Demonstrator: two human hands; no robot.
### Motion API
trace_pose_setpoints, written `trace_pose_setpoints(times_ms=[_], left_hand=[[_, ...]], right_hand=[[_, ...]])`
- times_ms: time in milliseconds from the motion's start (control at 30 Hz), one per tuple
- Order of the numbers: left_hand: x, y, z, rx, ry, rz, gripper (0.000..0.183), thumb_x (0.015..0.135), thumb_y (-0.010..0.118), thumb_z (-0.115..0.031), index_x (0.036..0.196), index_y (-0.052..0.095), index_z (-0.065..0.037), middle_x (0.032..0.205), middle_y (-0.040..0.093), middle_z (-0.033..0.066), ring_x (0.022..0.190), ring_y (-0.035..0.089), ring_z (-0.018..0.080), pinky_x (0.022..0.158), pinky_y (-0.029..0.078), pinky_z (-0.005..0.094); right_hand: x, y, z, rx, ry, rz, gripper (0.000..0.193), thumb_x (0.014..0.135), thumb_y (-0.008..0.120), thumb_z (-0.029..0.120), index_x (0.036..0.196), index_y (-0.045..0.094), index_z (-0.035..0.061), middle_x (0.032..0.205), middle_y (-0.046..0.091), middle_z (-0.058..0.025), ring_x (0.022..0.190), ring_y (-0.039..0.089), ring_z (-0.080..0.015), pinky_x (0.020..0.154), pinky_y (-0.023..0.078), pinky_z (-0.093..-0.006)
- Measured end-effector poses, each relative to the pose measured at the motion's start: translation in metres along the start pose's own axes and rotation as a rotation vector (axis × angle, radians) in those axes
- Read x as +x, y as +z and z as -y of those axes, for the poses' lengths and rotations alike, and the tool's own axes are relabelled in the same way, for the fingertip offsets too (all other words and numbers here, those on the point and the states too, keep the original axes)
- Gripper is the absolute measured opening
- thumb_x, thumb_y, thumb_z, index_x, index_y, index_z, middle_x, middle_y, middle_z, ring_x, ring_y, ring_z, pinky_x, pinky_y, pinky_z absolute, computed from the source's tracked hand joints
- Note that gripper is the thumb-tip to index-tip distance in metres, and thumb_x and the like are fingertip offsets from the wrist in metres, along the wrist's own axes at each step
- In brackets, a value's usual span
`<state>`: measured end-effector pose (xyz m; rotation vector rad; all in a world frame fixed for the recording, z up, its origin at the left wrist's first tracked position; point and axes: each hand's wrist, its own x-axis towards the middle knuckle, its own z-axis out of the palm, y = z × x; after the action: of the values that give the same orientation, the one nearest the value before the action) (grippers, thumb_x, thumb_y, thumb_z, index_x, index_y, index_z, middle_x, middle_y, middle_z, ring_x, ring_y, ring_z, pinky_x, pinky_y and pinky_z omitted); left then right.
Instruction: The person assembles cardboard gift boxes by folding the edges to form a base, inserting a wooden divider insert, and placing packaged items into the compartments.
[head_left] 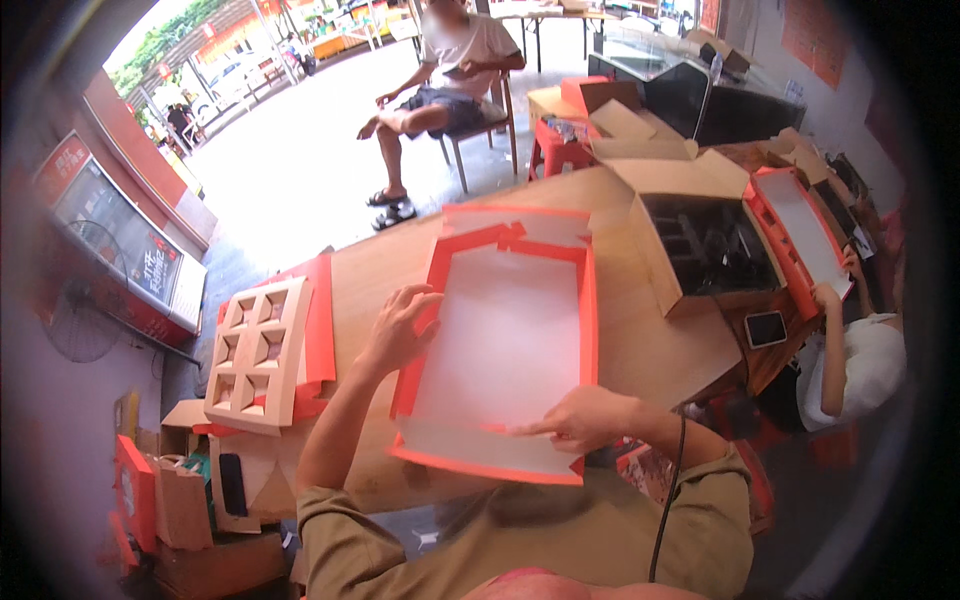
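Left hand [400, 325] grasps left wall of orange-edged box tray [505, 340]; right hand [580, 418] fingers press near flap, index extended. Tray empty.

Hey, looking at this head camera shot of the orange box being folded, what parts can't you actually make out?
- Right hand: its fingertips on the orange box blank blur together; the grip is unclear.
- Left hand: palm hidden, only its back shows at the blank's left wall.
- Open brown carton: dark contents too small to identify.
- Cut-out insert stack: what lies beneath is covered.
- Co-worker's hand at the right: the fisheye rim darkens it.
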<state>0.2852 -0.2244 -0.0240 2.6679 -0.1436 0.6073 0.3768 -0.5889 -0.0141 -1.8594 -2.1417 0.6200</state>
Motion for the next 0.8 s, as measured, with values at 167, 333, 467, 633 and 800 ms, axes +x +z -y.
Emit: trace_pose_setpoints(times_ms=[167, 333, 467, 633, 800], left_hand=[[0.017, 0.021, 0.015, 0.038, 0.089, 0.120, 0.035, 0.091, 0.071, -0.015, 0.126, 0.067, -0.012, 0.136, 0.060, 0.0113, 0.129, 0.056, 0.0346, 0.110, 0.045, 0.0495], [0.011, 0.014, 0.001, 0.049, 0.098, 0.332, 0.022, 0.096, 0.068, -0.020, 0.116, 0.071, -0.011, 0.102, 0.073, 0.0084, 0.107, 0.066, 0.0291, 0.117, 0.036, 0.0500], [-0.011, 0.010, -0.012, 0.065, 0.082, 0.343, 0.019, 0.097, 0.068, -0.022, 0.112, 0.072, -0.012, 0.096, 0.073, 0.0074, 0.103, 0.067, 0.0283, 0.118, 0.035, 0.0508], [-0.034, 0.006, -0.033, 0.104, 0.075, 0.343, 0.021, 0.093, 0.074, -0.024, 0.113, 0.075, -0.015, 0.098, 0.073, 0.0047, 0.108, 0.066, 0.0261, 0.119, 0.035, 0.0533], [-0.049, 0.015, -0.039, 0.100, 0.121, 0.218, 0.031, 0.090, 0.076, -0.026, 0.118, 0.073, -0.015, 0.114, 0.070, 0.0085, 0.132, 0.055, 0.0333, 0.121, 0.033, 0.0545]], right_hand=[[-0.006, 0.001, -0.009, 0.032, -0.060, -0.006, 0.074, 0.089, 0.060, 0.017, 0.159, 0.044, 0.0327, 0.083, 0.069, -0.0140, 0.072, 0.067, -0.0360, 0.066, 0.055, -0.0465], [-0.016, -0.006, -0.007, 0.032, -0.016, 0.072, 0.067, 0.095, 0.059, 0.021, 0.159, 0.045, 0.0332, 0.088, 0.068, -0.0086, 0.074, 0.067, -0.0312, 0.066, 0.054, -0.0436], [-0.017, -0.019, -0.008, 0.241, 0.037, -0.001, 0.059, 0.098, 0.064, 0.030, 0.155, 0.051, 0.0244, 0.097, 0.068, -0.0125, 0.088, 0.069, -0.0316, 0.077, 0.056, -0.0432], [0.009, -0.029, -0.047, 0.130, -0.007, -0.349, 0.047, 0.096, 0.071, 0.028, 0.141, 0.064, 0.0166, 0.107, 0.069, -0.0130, 0.099, 0.068, -0.0315, 0.086, 0.056, -0.0417], [0.063, -0.063, -0.123, -0.243, 0.189, -0.835, 0.054, 0.088, 0.075, 0.017, 0.140, 0.062, 0.0131, 0.130, 0.064, -0.0181, 0.132, 0.054, -0.0359, 0.112, 0.043, -0.0505]])
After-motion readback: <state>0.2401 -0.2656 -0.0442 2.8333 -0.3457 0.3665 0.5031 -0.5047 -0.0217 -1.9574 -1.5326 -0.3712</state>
